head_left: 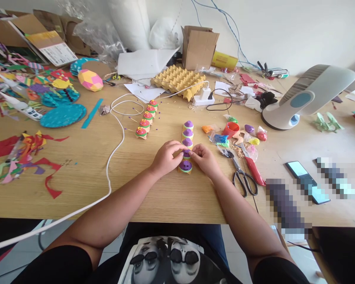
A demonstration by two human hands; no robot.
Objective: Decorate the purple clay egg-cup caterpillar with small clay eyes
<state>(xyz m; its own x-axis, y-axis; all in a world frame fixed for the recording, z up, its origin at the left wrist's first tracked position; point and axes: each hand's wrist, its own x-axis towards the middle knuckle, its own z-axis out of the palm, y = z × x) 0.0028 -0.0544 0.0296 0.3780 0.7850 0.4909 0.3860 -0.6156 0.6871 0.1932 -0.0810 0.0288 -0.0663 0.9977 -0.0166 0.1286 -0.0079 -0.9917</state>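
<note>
In front of me an egg-carton strip (185, 167) runs away from me, its several cups topped with purple clay mounds. The nearest mound has a small smiley face pressed into it. My left hand (168, 157) bends in from the left, thumb and fingers closed at the side of the second mound from the front. From the right, my right hand (205, 159) meets the same mound with its fingertips pinched together. The fingers partly cover that mound, and any small piece between them is hidden. Left of my hands, another carton strip (144, 123) has red and green clay tops.
Black-handled scissors (244, 177), a red-handled cutter (254, 167) and bagged coloured clay (220, 138) lie right. Farther back are a yellow egg tray (179, 81), a power strip (203, 99) and a grey-white lamp-like device (301, 98). A white cable (108, 169) crosses the left side.
</note>
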